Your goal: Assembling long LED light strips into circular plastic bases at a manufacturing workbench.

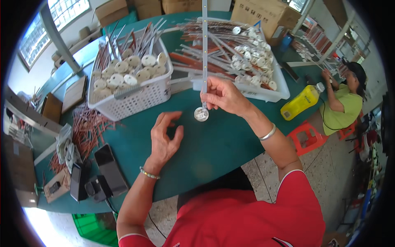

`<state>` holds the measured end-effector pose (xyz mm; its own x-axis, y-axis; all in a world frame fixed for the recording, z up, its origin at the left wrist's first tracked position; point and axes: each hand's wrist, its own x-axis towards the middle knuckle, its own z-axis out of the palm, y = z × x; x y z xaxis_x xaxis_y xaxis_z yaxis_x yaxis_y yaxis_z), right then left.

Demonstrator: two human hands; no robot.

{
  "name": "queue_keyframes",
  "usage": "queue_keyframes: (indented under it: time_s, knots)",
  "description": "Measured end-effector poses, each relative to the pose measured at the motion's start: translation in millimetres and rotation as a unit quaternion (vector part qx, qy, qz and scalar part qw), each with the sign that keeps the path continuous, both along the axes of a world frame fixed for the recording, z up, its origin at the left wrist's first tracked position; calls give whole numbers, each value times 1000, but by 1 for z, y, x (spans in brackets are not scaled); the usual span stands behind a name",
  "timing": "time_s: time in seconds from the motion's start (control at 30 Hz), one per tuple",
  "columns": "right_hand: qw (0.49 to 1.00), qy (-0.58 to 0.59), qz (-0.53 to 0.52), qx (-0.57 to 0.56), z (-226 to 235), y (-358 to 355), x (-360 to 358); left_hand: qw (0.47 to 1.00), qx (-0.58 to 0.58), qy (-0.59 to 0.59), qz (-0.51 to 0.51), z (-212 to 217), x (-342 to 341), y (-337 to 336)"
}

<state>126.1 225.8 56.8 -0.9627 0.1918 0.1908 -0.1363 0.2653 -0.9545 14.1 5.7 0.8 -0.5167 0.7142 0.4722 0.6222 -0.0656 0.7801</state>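
My right hand (225,95) pinches a long, narrow LED strip (205,45) near its lower end. The strip stands upright, its top running out of the picture, with small yellowish dots along its length. A round whitish disc (201,115) hangs at the bottom, just under my fingers and over the green table (205,148). To the left of the disc, my left hand (163,138) hovers with its fingers curved and its thumb apart, holding nothing.
A white perforated basket (135,101) holds round discs and strips. Beyond my right hand, a white tray (267,95) carries more strips and discs. A yellow bottle (302,102) stands at the right edge; phones (110,166) lie left. A person (345,99) sits at right.
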Motion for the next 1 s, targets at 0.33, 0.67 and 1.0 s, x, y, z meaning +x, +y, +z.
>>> queue_keyframes:
  time_s: [0.33, 0.67, 1.0]
  knots:
    - [994, -2, 45, -102, -46, -37, -13, 992, -44, 88, -81, -15, -4, 5]
    - [995, 5, 3, -101, -48, -31, -7, 985, -82, 154, -17, -17, 9, 20]
    - [996, -1, 23, -87, -54, -31, -1, 990, -84, 111, -5, -25, 8, 19]
